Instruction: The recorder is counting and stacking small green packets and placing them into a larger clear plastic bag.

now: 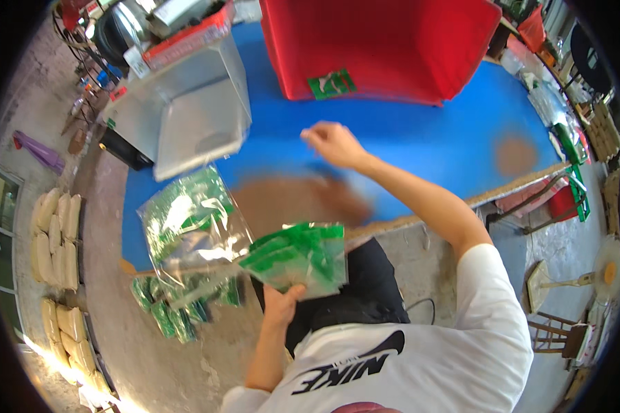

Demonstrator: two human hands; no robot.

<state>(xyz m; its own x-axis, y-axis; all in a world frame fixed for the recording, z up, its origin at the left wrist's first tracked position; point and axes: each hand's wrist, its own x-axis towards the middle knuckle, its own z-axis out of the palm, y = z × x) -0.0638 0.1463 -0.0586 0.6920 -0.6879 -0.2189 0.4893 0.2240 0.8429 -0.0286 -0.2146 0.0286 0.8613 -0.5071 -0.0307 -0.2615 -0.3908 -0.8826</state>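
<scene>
My left hand [284,303] grips a fanned stack of green-and-clear plastic bags [300,258] by its lower end, in front of the table's near edge. Over the blue tabletop, my right hand [334,143] is held with its fingers curled in, and nothing shows in them. Beyond it stands a large red bin [386,55], its opening facing me. One green packet [332,84] lies at the bin's front lip. Left of the stack, a big clear plastic bag [193,220] with green packets in it rests at the table's near edge.
A translucent plastic bin [200,124] lies tipped on the blue table [420,151] at the left. Below the table's near left edge are several green packets [179,310]. Bulging sacks [56,234] are piled at far left; a wooden stool [565,337] stands at right.
</scene>
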